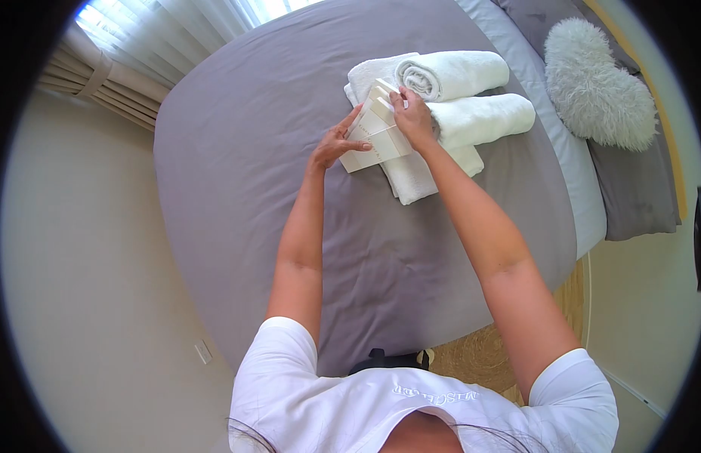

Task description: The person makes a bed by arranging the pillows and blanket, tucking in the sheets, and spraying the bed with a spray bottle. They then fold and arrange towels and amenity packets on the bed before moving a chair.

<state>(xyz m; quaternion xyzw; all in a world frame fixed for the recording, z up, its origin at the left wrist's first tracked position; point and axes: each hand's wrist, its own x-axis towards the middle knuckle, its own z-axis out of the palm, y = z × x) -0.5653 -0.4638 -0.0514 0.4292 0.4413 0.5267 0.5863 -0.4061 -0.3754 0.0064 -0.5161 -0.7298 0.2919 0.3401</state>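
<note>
A white box (pixel 373 140) with small lettering is tilted over the folded white towels (pixel 411 181) on the bed. My left hand (pixel 340 140) holds the box at its left side, thumb across the front and fingers along the edge. At the box's upper right, my right hand (pixel 412 117) has its fingers closed on a pale, narrow piece along the top; whether that piece is part of the box is unclear. Two rolled white towels, an upper one (pixel 467 73) and a lower one (pixel 490 119), lie just right of the box.
The grey bedspread (pixel 245 158) spreads under everything. A fluffy heart-shaped cushion (pixel 598 84) rests by grey pillows (pixel 637 192) at the right. Curtains (pixel 112 79) hang at the upper left, beside a pale wall (pixel 86 249). Wooden floor (pixel 479 355) shows below the bed.
</note>
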